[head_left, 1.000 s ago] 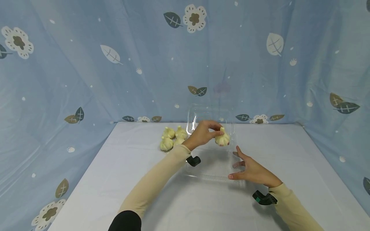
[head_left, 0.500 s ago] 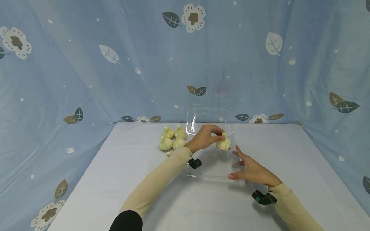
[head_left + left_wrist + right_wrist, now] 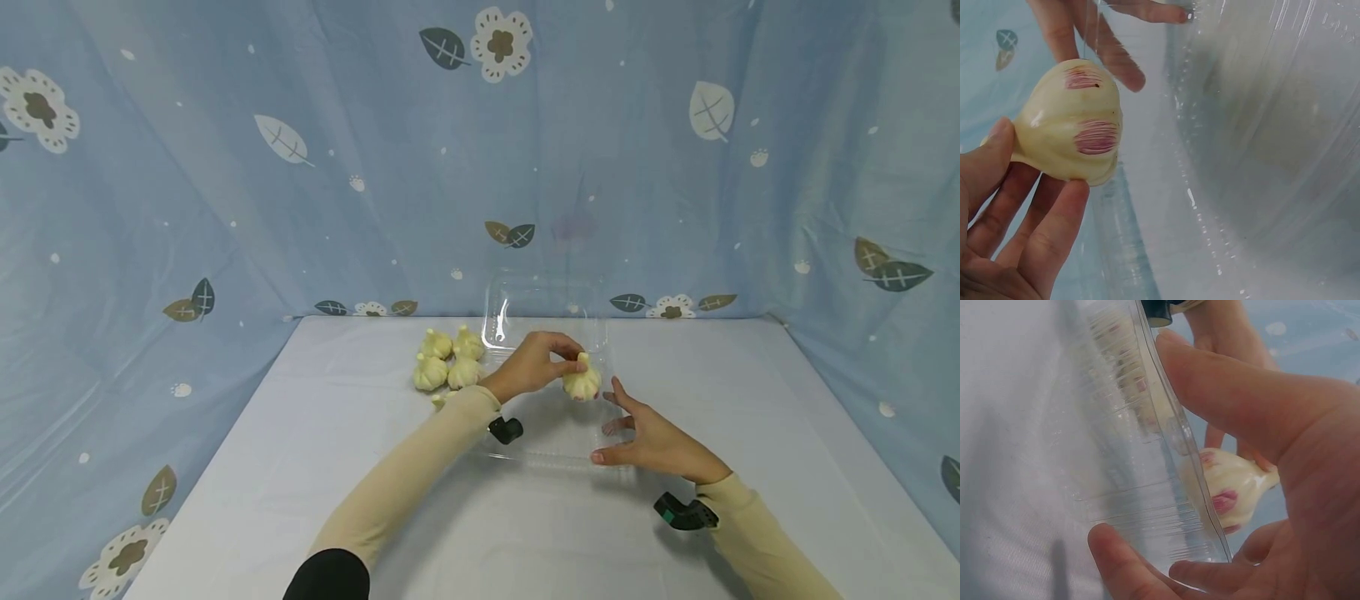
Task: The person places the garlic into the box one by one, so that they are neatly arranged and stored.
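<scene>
My left hand (image 3: 534, 364) holds a pale garlic bulb (image 3: 582, 383) by its stem, over the right part of a clear plastic clamshell box (image 3: 543, 460). In the left wrist view, the thumb and fingers pinch the garlic bulb (image 3: 1072, 125), whose rounded side shows purple-red streaks. At the box's right side, my right hand (image 3: 660, 446) spreads its thumb and fingers along the wall and rim. The right wrist view has the thumb by the rim (image 3: 1188, 437) and a fingertip (image 3: 1102, 537) low against the ribbed side.
Left of the box, several more garlic bulbs (image 3: 431, 372) sit grouped on the white tabletop (image 3: 360, 383), one partly behind the left sleeve. The box's clear lid (image 3: 543, 304) stands raised at the back, before a blue patterned curtain (image 3: 390, 167).
The left hand has moved down and slightly toward the right with the garlic bulb, bringing it lower over the box. The right hand has stayed in place.
</scene>
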### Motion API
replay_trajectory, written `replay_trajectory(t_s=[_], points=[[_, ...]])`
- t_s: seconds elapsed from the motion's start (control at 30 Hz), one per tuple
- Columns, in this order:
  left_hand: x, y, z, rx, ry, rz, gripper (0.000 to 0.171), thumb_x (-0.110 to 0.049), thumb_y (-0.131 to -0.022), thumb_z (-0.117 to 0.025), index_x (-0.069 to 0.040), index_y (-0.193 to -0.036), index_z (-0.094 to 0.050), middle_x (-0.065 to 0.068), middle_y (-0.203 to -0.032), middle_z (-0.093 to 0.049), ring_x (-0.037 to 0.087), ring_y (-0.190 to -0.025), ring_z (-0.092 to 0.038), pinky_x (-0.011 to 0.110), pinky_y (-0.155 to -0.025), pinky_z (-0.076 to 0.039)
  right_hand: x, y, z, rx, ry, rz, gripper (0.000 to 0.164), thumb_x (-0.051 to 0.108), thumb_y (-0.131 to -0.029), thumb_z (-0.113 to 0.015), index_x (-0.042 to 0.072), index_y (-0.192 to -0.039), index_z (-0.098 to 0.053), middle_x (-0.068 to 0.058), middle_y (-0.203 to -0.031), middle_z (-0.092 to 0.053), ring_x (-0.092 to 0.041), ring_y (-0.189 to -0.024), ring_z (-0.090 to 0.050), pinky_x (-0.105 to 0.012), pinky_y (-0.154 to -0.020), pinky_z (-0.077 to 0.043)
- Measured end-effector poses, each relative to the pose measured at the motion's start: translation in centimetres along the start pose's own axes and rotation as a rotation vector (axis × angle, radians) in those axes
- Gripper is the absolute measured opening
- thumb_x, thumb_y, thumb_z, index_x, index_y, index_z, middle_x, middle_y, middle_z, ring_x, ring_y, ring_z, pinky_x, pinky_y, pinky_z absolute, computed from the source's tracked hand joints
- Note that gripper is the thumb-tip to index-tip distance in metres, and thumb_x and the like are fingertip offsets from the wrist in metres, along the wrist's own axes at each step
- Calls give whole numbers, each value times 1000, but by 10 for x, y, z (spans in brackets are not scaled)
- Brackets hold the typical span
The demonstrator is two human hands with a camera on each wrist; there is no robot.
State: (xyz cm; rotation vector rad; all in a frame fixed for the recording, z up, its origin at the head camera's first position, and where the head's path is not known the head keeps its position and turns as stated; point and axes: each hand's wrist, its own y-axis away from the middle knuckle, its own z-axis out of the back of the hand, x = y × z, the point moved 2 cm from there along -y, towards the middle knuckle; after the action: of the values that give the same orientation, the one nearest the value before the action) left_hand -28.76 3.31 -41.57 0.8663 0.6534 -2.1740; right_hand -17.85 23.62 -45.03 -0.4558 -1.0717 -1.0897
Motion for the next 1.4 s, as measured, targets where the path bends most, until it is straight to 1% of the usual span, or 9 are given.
replay_trajectory(t_s=[0.2,0.3,0.63,0.77,0.93,1.03,1.13,1.3,1.4], points=[[2,1,-6,38,-4,13,27,-22,-95,-77,-7,-117,-77,7,-111,-79,17,-105,-73,40,-100,-58,0,0,0,5,-10,8,128,30,-87,-86,1,-163,13,-29,-170,-12,-46,-137,-54,-33,-82,-60],[4,1,-8,46,0,1,27,-20,-95,-77,-5,-117,-76,9,-110,-79,18,-105,-73,45,-101,-57,1,0,0,3,-6,8,128,30,-87,-86,1,-163,13,-30,-170,-12,-46,-137,-54,-34,-82,-60],[6,2,-11,74,-36,0,26,-21,-95,-76,-6,-117,-76,8,-112,-79,17,-105,-73,38,-101,-58,-2,1,0,-2,11,-20,130,34,-86,-86,3,-164,14,-25,-172,-11,-46,-140,-52,-30,-83,-59],[6,2,-12,77,-37,-6,26,-21,-95,-76,-6,-116,-77,8,-111,-79,18,-105,-74,38,-100,-58,-1,1,1,4,2,-10,129,32,-87,-85,2,-163,15,-26,-172,-10,-47,-140,-51,-31,-84,-59],[7,2,-15,91,-28,-7,26,-21,-95,-77,-6,-116,-76,9,-111,-79,18,-104,-74,43,-100,-58,1,1,0,9,2,7,128,32,-87,-85,1,-163,14,-29,-171,-11,-47,-138,-52,-34,-84,-60],[10,2,-17,92,-42,-12,26,-22,-95,-77,-7,-116,-77,7,-110,-79,15,-103,-73,41,-99,-58,1,1,0,5,13,15,128,31,-87,-85,0,-163,13,-30,-170,-11,-47,-137,-53,-35,-84,-61],[12,1,-19,94,-51,-21,26,-22,-95,-77,-7,-115,-77,7,-108,-79,14,-100,-73,39,-97,-59,0,1,0,-5,22,0,129,33,-86,-86,1,-163,13,-29,-170,-14,-46,-137,-53,-34,-84,-60],[12,0,-21,103,-40,-28,25,-20,-94,-77,-5,-114,-77,8,-106,-80,15,-98,-74,39,-96,-59,-2,1,-1,-5,23,-17,131,34,-85,-87,1,-164,13,-28,-171,-14,-46,-138,-52,-35,-86,-59],[12,1,-21,108,-40,-25,24,-20,-94,-78,-6,-113,-77,7,-106,-80,14,-97,-74,36,-94,-60,-2,1,0,-2,21,-12,131,34,-85,-87,1,-163,13,-29,-171,-13,-46,-138,-52,-35,-86,-60]])
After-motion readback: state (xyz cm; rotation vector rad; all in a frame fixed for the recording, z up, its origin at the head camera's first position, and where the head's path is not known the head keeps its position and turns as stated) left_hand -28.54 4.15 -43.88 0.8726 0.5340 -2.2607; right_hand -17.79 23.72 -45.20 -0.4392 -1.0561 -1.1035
